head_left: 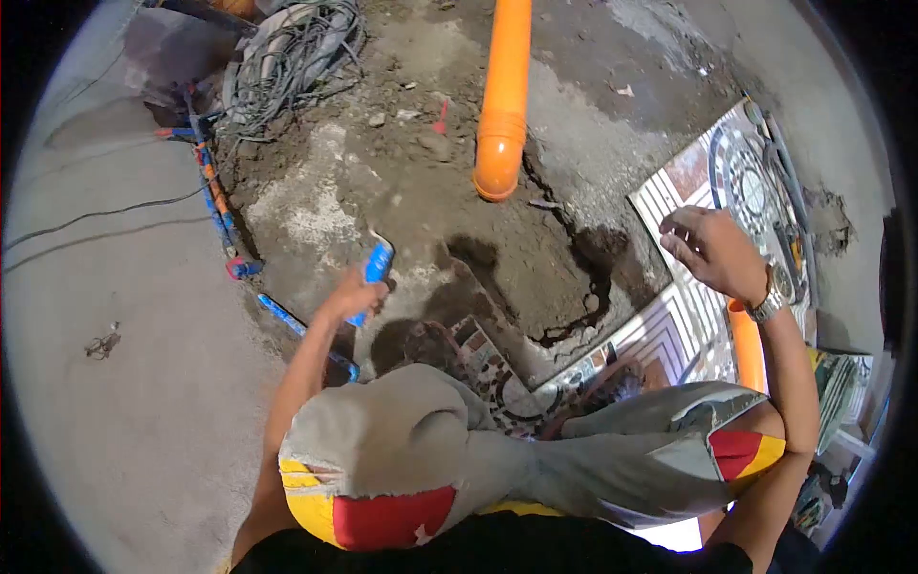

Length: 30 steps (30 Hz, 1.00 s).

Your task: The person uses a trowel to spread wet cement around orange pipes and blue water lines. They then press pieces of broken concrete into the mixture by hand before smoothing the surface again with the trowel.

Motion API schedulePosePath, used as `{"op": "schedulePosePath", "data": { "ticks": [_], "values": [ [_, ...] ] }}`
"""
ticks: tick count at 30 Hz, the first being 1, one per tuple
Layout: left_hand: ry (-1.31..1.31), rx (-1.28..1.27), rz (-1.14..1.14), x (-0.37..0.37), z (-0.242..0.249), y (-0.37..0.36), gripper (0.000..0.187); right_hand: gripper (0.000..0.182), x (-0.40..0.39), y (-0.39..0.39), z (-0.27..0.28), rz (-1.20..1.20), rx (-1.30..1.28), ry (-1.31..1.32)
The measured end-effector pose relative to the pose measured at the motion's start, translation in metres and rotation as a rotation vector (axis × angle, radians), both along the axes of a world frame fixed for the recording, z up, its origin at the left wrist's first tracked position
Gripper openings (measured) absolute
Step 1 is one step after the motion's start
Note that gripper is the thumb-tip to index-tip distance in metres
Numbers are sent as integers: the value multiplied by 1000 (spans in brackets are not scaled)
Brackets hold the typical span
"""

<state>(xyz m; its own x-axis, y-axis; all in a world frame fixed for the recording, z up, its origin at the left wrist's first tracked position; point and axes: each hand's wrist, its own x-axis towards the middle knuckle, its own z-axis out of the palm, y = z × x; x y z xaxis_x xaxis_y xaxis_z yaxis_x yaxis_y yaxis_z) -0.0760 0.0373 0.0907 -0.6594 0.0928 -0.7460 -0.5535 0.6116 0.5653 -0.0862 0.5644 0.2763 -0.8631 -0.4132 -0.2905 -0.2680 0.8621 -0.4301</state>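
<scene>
My left hand (356, 295) is wrapped round the blue handle of a trowel (379, 263). The trowel's metal neck points away from me over the dirt, and its blade is hard to make out against the grey mortar. In front of my knees lies a patch of wet mortar (540, 277) with a dark cracked edge. My right hand (712, 247), a metal watch on its wrist, hovers over the patterned tiles (660, 330). Its fingers are loosely bent and apart, with nothing seen in them. An orange pipe (504, 105) with a bent end comes down to the mortar's far side.
Blue and orange pipes (218, 196) run along the left wall's foot. A tangle of grey cable (292, 67) lies at the back left. At right, a second orange pipe (747, 349) lies beneath my forearm, with tools (792, 244) along the wall.
</scene>
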Motion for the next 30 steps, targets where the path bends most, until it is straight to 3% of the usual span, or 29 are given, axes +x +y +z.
{"op": "schedulePosePath", "data": {
  "ticks": [4,6,8,11,13,14,15,20,22,23,24,26,27,30],
  "values": [
    [-32,256,95,18,17,3,27,20,5,3,10,-85,-19,-26],
    [107,255,405,9,20,-2,28,21,10,14,9,-109,-34,-21],
    [251,600,807,-21,4,-17,20,21,14,22,11,-118,26,-4],
    [403,790,1080,-91,-33,-38,25,22,18,24,15,-145,5,22],
    [348,786,1276,-119,-31,6,27,23,19,22,15,-152,-47,6],
    [243,791,1022,-134,-78,6,31,23,21,20,13,-157,-53,6],
    [-23,844,869,-133,-82,27,34,24,21,19,12,-129,-36,3],
    [64,899,891,-135,-56,24,37,25,18,15,27,-184,-24,-35],
    [480,671,1339,-131,-59,37,36,24,20,18,22,-226,-72,-79],
    [419,662,1199,-132,-82,35,34,24,19,18,19,-203,-34,-93],
    [427,658,1207,-128,-81,30,34,23,17,16,16,-171,1,-99],
    [60,474,769,-125,-79,23,32,23,13,12,13,-98,19,-77],
    [-14,682,713,-121,-63,-5,30,23,12,8,14,-91,-12,-83],
    [166,334,715,-92,-18,-9,27,24,15,13,12,-118,-60,-55]
  ]
}}
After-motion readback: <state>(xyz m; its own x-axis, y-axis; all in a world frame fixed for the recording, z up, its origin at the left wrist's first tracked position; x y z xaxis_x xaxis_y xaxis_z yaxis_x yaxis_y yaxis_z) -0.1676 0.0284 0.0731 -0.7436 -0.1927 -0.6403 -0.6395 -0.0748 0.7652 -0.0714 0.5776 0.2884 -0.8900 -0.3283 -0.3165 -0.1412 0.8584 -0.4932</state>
